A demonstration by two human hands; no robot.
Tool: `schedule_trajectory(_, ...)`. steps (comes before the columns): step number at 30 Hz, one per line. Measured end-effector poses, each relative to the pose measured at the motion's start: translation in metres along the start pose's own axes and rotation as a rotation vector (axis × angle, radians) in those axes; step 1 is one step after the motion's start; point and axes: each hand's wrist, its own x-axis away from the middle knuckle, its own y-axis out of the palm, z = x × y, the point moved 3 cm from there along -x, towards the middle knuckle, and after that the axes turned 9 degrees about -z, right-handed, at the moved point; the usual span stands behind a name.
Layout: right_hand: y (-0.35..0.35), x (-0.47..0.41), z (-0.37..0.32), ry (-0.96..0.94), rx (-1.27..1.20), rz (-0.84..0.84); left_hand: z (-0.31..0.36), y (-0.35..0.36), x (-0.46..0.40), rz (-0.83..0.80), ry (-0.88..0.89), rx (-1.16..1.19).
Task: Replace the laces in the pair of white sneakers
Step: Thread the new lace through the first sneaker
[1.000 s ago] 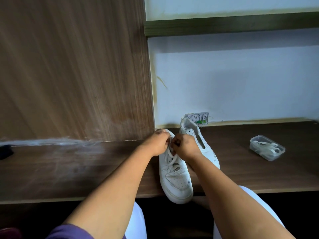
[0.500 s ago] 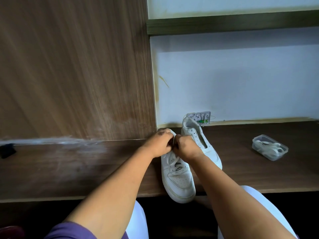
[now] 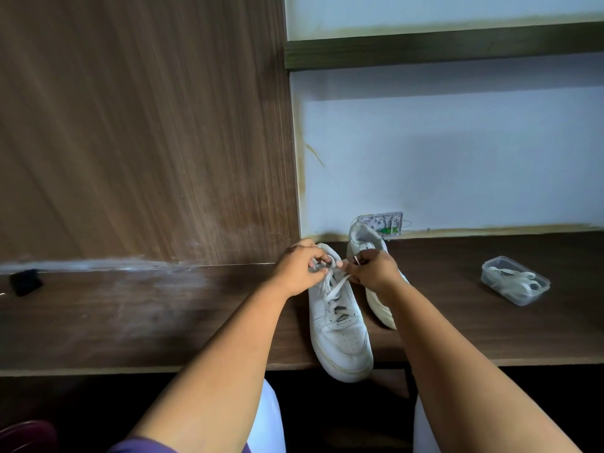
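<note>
A dark wooden desk (image 3: 130, 322) is seen against a wood-grain panel (image 3: 147, 125) and a pale wall (image 3: 457, 158). Two white sneakers are set on the desk at its middle, toes toward the person. The near sneaker (image 3: 340, 338) is laid flat with its toe overhanging the desk's front edge; a perforated toe box, a yellowed sole rim and a partly laced front are noted. The far sneaker (image 3: 369, 243) is placed just beside it on the right, heel by the wall, largely covered by the right arm; its sole edge is discoloured. A flat white lace (image 3: 333, 289) is crossed over the near sneaker's upper eyelets. The left hand (image 3: 299, 269) is curled at the sneaker's collar with one lace strand pinched; the right hand (image 3: 376, 269) is closed on the other strand, drawn taut. A clear plastic container (image 3: 514, 280) with white laces inside is set well apart on the right. A small dark object (image 3: 25, 282) lies at far left.
</note>
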Motion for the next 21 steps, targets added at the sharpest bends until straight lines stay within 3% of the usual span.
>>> schedule_trajectory(3,-0.003,0.001,-0.002,0.082,-0.355,-0.016,0.002,0.004,-0.002,-0.034,0.008,-0.057)
schedule_trajectory(5,0.0,0.004,-0.007,0.078,-0.458,-0.103,0.003,0.007,-0.003,-0.049,-0.005,-0.095)
schedule_trajectory(9,0.01,0.007,-0.009,0.019,-0.283,-0.215,0.004,0.01,-0.005,-0.071,-0.028,-0.114)
schedule_trajectory(14,0.013,0.005,-0.004,0.003,-0.027,-0.101,0.002,0.014,-0.006,-0.11,-0.029,-0.19)
schedule_trajectory(21,0.02,0.0,0.001,0.041,0.073,-0.005,-0.002,0.019,-0.007,-0.165,-0.058,-0.219)
